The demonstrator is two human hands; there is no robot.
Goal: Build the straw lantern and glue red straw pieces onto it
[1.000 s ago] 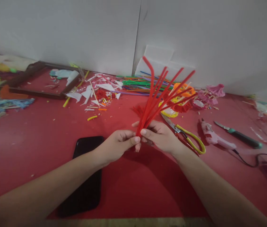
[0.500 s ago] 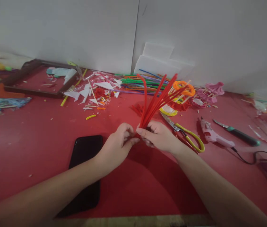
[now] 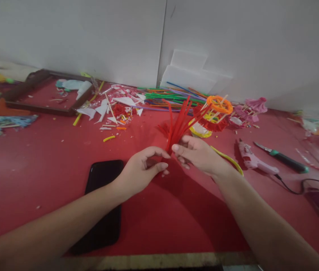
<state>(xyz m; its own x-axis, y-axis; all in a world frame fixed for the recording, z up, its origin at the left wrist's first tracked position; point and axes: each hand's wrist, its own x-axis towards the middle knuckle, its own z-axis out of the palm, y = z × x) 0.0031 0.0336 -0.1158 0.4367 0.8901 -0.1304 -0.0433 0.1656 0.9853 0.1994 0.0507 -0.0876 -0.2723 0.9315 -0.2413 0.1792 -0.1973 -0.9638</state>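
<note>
A bundle of red pipe cleaners point(image 3: 179, 122) fans upward over the middle of the red table. My right hand point(image 3: 200, 154) is closed on its lower end, thumb at the front. Just left of the bundle's base, my left hand point(image 3: 142, 167) has its thumb and index finger apart in a curve, the index tip close to the stems. Whether that tip touches them I cannot tell. Beside my right wrist, yellow-handled scissors point(image 3: 231, 160) lie partly covered by the hand. A black phone point(image 3: 105, 180) lies under my left forearm.
A pink glue gun point(image 3: 251, 156) with a cord and a dark-handled knife point(image 3: 289, 161) lie at right. Behind stand an orange-ringed craft piece point(image 3: 220, 105) and a pink one point(image 3: 251, 111). Coloured pipe cleaners point(image 3: 162, 97), scraps point(image 3: 122, 101) and a brown frame point(image 3: 40, 109) line the back.
The red bundle has dropped lower. My left thumb and index finger have parted and drawn away from my right thumb. My right hand has shifted slightly right, covering more of the scissors.
</note>
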